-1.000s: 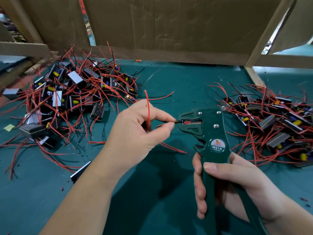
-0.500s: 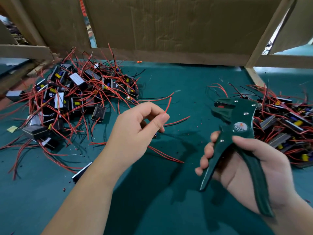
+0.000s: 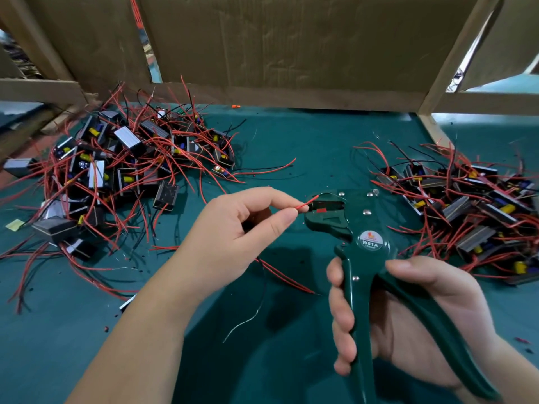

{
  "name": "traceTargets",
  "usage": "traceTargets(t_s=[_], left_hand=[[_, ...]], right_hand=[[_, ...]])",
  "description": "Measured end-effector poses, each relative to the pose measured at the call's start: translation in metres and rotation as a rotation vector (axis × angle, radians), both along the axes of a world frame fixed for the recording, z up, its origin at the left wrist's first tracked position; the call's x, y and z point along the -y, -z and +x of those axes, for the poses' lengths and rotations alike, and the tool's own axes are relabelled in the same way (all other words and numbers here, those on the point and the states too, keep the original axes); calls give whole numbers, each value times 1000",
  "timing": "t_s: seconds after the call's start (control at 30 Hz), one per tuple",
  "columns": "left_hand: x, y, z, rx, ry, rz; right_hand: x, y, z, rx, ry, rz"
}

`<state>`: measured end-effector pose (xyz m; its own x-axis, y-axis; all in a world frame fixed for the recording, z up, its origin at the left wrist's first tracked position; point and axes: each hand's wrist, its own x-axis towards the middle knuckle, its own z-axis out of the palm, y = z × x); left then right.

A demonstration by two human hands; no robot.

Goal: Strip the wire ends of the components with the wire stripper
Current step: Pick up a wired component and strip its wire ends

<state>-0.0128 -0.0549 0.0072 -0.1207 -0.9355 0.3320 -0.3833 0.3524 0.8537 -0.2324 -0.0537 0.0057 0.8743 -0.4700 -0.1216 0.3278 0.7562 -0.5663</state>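
My left hand (image 3: 233,228) pinches a red wire (image 3: 303,205) between thumb and forefinger, and the wire's tip reaches into the jaws of the green wire stripper (image 3: 350,225). The component that the wire belongs to is hidden under my palm. My right hand (image 3: 408,313) grips the stripper's two handles, which stand spread apart. The tool's head points left toward the wire.
A big pile of black components with red and black wires (image 3: 125,170) lies at the left, a second pile (image 3: 472,211) at the right. Loose wires (image 3: 285,275) trail on the green mat (image 3: 291,141). Cardboard walls (image 3: 291,48) and wooden slats close the back.
The stripper has swung back from the right to the middle, its jaws now at the wire tip. My left hand now holds a red wire end pointing right into the jaws.
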Motion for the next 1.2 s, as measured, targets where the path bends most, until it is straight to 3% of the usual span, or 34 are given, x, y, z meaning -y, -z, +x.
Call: traceTargets(t_s=[0.2, 0.3, 0.4, 0.7, 0.9, 1.0, 1.1, 1.2], left_hand=[[1, 0, 1, 88, -57, -97], [1, 0, 1, 81, -72, -103], [1, -1, 1, 88, -85, -113], [3, 2, 2, 118, -89, -95], [4, 3, 2, 212, -120, -89], [2, 9, -4, 294, -54, 25], [1, 14, -9, 311, -1, 134], [4, 18, -7, 308, -93, 117]], right_hand=[[5, 4, 1, 29, -1, -95], [7, 2, 5, 117, -28, 13], [8, 9, 3, -27, -52, -112], [4, 7, -2, -73, -40, -97], [-9, 2, 4, -239, 183, -125], [-11, 5, 11, -311, 339, -90], [-6, 5, 12, -191, 514, -1], [0, -3, 3, -97, 637, -3]])
